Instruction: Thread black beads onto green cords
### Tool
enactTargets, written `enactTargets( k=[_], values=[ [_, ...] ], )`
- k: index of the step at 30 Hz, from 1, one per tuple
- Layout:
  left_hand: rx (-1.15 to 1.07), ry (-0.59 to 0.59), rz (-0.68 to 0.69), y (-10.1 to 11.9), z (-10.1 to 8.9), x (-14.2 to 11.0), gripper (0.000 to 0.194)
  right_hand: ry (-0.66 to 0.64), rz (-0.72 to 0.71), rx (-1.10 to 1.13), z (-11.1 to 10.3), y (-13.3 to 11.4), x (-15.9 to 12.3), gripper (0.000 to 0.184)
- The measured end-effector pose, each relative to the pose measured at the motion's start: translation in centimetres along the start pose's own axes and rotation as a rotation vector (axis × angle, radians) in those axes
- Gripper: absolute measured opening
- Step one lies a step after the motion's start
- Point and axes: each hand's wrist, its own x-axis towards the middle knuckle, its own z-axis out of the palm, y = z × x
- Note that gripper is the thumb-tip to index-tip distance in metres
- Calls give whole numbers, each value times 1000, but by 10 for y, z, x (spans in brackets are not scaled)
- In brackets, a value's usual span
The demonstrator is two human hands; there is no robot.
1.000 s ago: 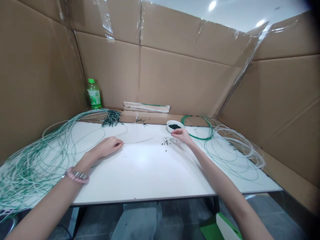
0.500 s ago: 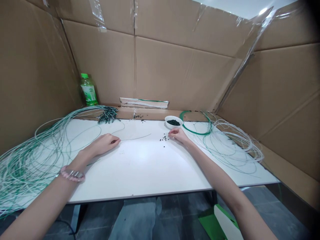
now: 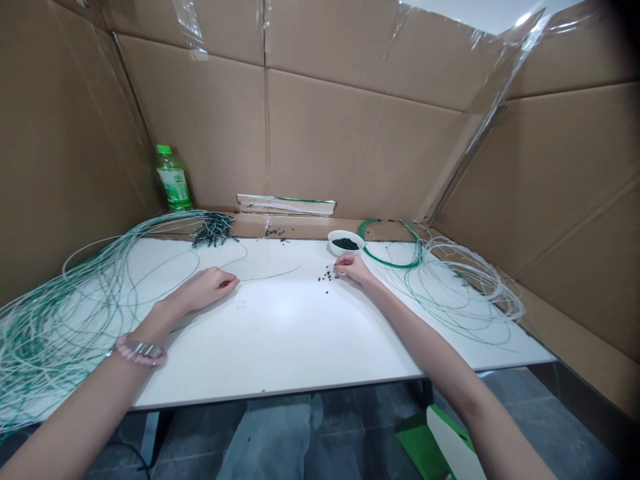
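The right hand (image 3: 353,269) has moved off the bowl (image 3: 345,243), now just beside the scattered black pellets (image 3: 327,275).

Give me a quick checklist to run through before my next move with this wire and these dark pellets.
Left hand on the thin wire: ok, the wire runs out from its fingertips.
Right hand at the loose dark pellets: ok, its fingertips are right beside them.
Right hand pinching a pellet: cannot tell, too small to see.
White bowl: ok, upright with pellets inside.
Pellets all in the bowl: not ok, some lie loose on the table.
Tangled wire heap: not ok, loose and knotted-looking.
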Motion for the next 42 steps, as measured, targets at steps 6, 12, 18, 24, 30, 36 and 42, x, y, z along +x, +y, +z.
enactTargets(
  k=[6,12,18,24,30,36,42],
  values=[
    [7,-10,-10,2,0,-1,39,-15,-11,16,-1,0,-2,31],
    [0,-14,-9,3,-2,-1,39,-56,-17,27,-3,-1,-5,31],
    [-8,-7,-12,4,-2,-2,37,-84,-26,5,-5,-2,-7,30],
    [-10,-11,-5,4,-2,-1,38,-65,-56,-98,-3,-2,-9,29],
    [-13,-3,1,2,0,0,38,26,-111,-332,-24,-19,-6,29],
    [-22,12,11,5,2,-1,37,173,-94,-662,-57,-56,19,28],
    [-22,28,26,11,0,0,36,159,-64,-888,-50,-80,38,29]
  ],
)
